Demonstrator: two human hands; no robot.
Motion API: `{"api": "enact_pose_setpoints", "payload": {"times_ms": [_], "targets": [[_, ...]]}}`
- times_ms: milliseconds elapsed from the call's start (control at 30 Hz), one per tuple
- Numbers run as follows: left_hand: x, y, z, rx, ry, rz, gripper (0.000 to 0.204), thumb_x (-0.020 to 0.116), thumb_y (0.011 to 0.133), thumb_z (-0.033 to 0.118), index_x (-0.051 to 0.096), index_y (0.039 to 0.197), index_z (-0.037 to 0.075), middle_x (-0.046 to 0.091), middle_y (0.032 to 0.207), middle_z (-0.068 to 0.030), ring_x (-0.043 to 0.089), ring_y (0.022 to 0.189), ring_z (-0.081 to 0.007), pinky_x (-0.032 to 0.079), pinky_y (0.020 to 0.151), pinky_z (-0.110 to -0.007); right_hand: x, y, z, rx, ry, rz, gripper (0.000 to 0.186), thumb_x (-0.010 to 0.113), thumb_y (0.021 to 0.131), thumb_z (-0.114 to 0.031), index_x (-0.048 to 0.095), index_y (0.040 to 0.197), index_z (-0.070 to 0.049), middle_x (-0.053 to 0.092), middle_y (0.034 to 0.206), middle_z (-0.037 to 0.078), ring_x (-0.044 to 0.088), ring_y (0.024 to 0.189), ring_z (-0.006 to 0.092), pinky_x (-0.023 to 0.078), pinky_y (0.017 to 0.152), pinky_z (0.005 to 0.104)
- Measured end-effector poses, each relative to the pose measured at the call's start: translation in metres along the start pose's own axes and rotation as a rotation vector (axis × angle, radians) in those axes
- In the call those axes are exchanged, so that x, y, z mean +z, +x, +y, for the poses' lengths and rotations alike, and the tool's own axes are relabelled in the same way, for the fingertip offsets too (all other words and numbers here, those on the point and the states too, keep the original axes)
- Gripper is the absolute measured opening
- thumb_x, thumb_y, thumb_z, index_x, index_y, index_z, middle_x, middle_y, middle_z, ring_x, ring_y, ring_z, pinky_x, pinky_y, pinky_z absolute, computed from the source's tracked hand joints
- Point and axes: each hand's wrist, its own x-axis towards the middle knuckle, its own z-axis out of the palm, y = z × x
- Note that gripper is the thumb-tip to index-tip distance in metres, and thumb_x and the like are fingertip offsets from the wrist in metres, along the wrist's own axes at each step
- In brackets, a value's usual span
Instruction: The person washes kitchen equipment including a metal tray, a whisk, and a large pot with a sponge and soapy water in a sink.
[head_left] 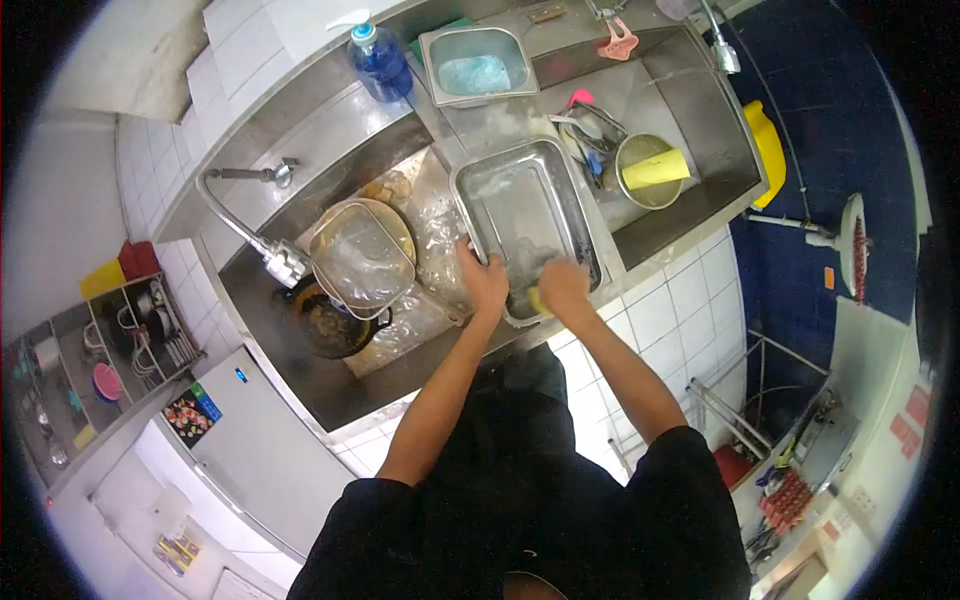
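A rectangular steel pan (522, 208) rests on the ledge between two sink basins, wet inside. My left hand (484, 282) is closed on its near left rim, steadying it. In the pan's near right part, my right hand (563, 288) is closed and slightly smeared by motion. A yellow-green sponge (537, 300) shows below its fingers, pressed against the pan; most of it is hidden by the hand. Behind the pan stands a smaller steel container (478, 45) with blue soapy liquid in it.
The left basin holds a clear rectangular container (362, 258), a dark wok (335, 325) and plastic sheeting, under a curved faucet (285, 262). A pot (640, 195) with a yellow cloth and several utensils (592, 135) are in the right basin. A blue soap bottle (382, 72) stands behind.
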Motion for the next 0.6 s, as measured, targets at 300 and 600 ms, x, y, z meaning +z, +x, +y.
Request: {"api": "enact_pose_setpoints", "payload": {"times_ms": [300, 600], "targets": [[0.010, 0.000, 0.002, -0.048, 0.066, 0.111, 0.029, 0.056, 0.080, -0.002, 0.050, 0.109, -0.003, 0.060, 0.098, -0.0282, 0.060, 0.094, -0.0451, 0.046, 0.085, -0.045, 0.015, -0.033, -0.013, -0.265, 0.178, 0.317, 0.015, 0.058, 0.088, -0.025, 0.069, 0.089, -0.015, 0.064, 0.098, 0.009, 0.062, 0.089, 0.0292, 0.046, 0.077, 0.0499], [0.014, 0.007, 0.012, 0.021, 0.060, 0.165, 0.032, 0.055, 0.078, -0.006, 0.052, 0.110, -0.005, 0.063, 0.101, -0.0280, 0.060, 0.097, -0.0472, 0.046, 0.084, -0.046, 0.005, -0.068, 0.003, -0.269, 0.044, 0.410, 0.017, 0.059, 0.087, -0.027, 0.070, 0.089, -0.015, 0.058, 0.105, 0.008, 0.050, 0.095, 0.0317, 0.039, 0.078, 0.0472]]}}
